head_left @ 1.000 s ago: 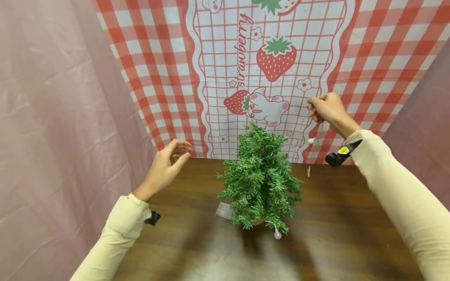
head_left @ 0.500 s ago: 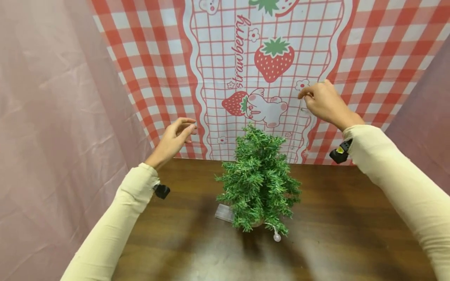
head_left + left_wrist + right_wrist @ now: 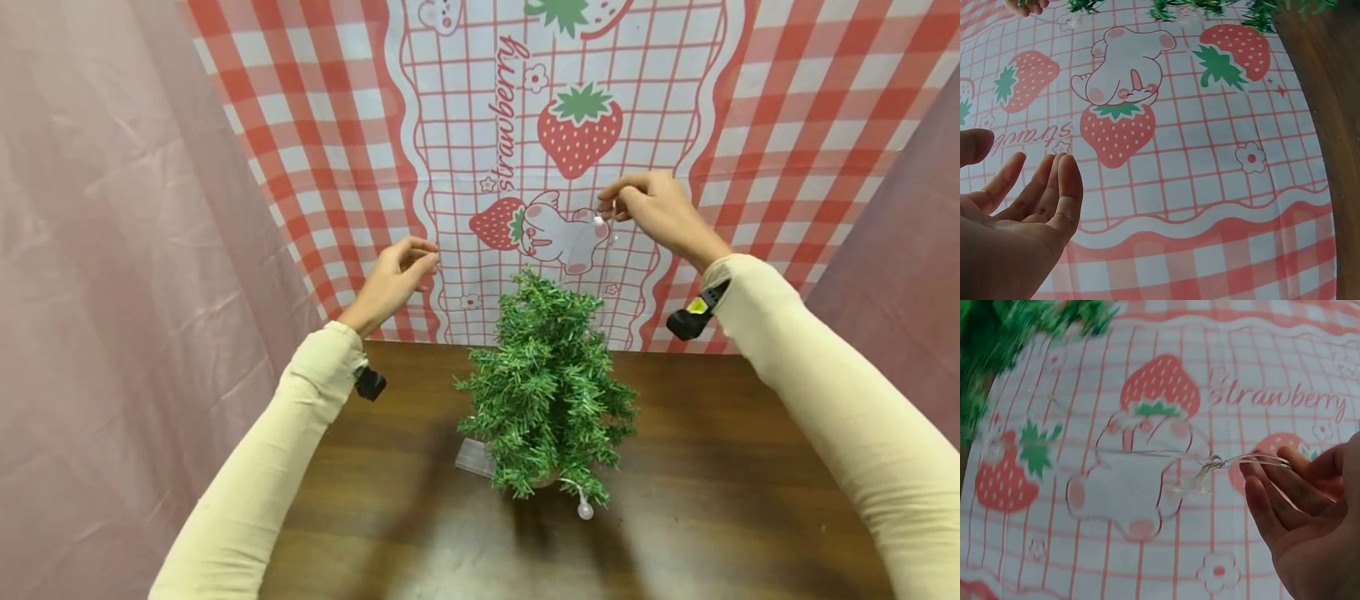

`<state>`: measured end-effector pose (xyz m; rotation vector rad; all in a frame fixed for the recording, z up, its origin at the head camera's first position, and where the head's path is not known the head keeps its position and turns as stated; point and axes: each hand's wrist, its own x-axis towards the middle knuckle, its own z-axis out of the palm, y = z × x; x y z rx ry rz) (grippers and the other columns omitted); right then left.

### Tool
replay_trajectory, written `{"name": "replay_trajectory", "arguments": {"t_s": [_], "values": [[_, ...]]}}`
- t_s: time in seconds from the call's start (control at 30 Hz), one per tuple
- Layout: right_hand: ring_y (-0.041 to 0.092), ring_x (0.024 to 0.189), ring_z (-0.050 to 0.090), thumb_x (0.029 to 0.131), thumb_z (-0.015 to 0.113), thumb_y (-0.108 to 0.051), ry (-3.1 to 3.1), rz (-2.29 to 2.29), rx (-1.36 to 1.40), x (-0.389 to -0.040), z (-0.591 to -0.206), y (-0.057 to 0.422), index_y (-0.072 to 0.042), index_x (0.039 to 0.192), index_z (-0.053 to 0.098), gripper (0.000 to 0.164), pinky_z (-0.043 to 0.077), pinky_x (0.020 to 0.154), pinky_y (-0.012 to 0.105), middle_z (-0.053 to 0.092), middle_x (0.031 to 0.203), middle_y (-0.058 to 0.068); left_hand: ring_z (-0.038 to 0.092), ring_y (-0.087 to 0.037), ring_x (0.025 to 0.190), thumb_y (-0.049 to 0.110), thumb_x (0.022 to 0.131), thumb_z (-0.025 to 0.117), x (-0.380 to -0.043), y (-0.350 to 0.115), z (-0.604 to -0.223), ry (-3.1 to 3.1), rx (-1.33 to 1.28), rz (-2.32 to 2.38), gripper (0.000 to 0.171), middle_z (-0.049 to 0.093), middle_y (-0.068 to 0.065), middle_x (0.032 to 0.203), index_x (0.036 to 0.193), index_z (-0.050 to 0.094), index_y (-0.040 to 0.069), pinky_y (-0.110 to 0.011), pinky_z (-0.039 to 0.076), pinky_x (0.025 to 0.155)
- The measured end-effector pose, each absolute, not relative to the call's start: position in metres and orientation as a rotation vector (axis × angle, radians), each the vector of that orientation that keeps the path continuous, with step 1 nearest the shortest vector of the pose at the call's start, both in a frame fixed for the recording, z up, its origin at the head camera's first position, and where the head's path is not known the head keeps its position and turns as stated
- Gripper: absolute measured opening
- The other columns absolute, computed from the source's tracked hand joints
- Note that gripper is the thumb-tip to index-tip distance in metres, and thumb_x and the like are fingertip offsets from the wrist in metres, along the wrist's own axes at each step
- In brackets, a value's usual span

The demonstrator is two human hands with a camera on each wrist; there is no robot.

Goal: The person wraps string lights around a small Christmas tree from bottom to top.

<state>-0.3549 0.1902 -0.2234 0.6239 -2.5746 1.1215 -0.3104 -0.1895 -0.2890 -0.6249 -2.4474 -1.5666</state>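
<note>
A small green artificial tree (image 3: 551,383) stands on the brown table. Above and to the right of its top, my right hand (image 3: 656,212) pinches a thin clear light string (image 3: 1213,462). Its wire is looped and tangled near the fingertips, and a strand stretches left toward the tree in the right wrist view. To the left of the tree, my left hand (image 3: 393,279) hangs in the air, fingers relaxed and holding nothing. A round bulb (image 3: 586,509) on a white wire dangles from the lowest front branches. Much of the string is too thin or blurred to trace.
A clear plastic box (image 3: 475,457) lies on the table (image 3: 375,533) at the tree's lower left. Behind stands a red-and-white checked strawberry cloth (image 3: 345,125). Pink curtains (image 3: 112,292) flank the space on both sides.
My right hand has moved left, toward the area above the tree, carrying the light string. My left hand has risen and moved right, closer to the tree. The tree stays in place.
</note>
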Motion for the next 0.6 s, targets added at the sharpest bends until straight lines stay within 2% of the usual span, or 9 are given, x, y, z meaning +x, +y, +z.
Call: {"name": "replay_trajectory", "arguments": {"t_s": [0.07,0.17,0.23,0.37,0.47,0.6], "values": [[0.021,0.096,0.067,0.104,0.044,-0.019,-2.563,1.232,0.657,-0.355,-0.221,0.184,0.000,0.122,0.067,0.035,0.054,0.080,0.024,0.070,0.114,0.018,0.059,-0.029,0.113,0.028,0.105,0.051,-0.313,-0.187,-0.285,-2.429,-0.610,-1.612,0.038,0.060,-0.015,0.127,0.133,0.052,0.002,-0.042,0.055,0.089],[0.019,0.088,0.071,0.102,0.053,-0.012,-2.561,1.297,0.729,-0.355,-0.216,0.171,0.004,0.123,0.063,0.028,0.057,0.075,0.024,0.071,0.110,0.022,0.057,-0.034,0.117,0.030,0.106,0.048,-0.317,-0.184,-0.280,-2.383,-0.598,-1.713,0.040,0.059,-0.016,0.128,0.134,0.051,0.000,-0.041,0.054,0.091],[0.020,0.086,0.071,0.101,0.054,-0.007,-2.589,1.317,0.755,-0.353,-0.213,0.162,0.004,0.128,0.057,0.029,0.057,0.072,0.024,0.071,0.109,0.022,0.054,-0.037,0.122,0.032,0.107,0.045,-0.320,-0.182,-0.277,-2.347,-0.601,-1.784,0.042,0.058,-0.016,0.130,0.134,0.051,0.000,-0.043,0.053,0.093],[0.027,0.092,0.071,0.101,0.053,-0.003,-2.647,1.350,0.810,-0.350,-0.207,0.143,0.001,0.137,0.046,0.037,0.057,0.076,0.027,0.070,0.111,0.023,0.052,-0.033,0.128,0.037,0.108,0.039,-0.324,-0.177,-0.270,-2.297,-0.611,-1.917,0.045,0.056,-0.017,0.135,0.135,0.050,0.003,-0.043,0.049,0.100],[0.030,0.096,0.070,0.100,0.054,-0.002,-2.681,1.322,0.872,-0.350,-0.204,0.129,0.000,0.138,0.045,0.038,0.057,0.080,0.028,0.070,0.112,0.023,0.050,-0.028,0.131,0.038,0.109,0.035,-0.324,-0.171,-0.265,-2.301,-0.621,-1.954,0.047,0.054,-0.017,0.140,0.137,0.049,0.003,-0.043,0.046,0.105],[0.027,0.094,0.070,0.099,0.056,-0.001,-2.713,1.276,0.965,-0.351,-0.202,0.114,0.000,0.136,0.048,0.038,0.057,0.084,0.032,0.070,0.111,0.023,0.048,-0.023,0.134,0.039,0.109,0.035,-0.325,-0.160,-0.261,-2.347,-0.648,-1.900,0.048,0.052,-0.015,0.144,0.140,0.048,0.005,-0.046,0.040,0.110]]}}
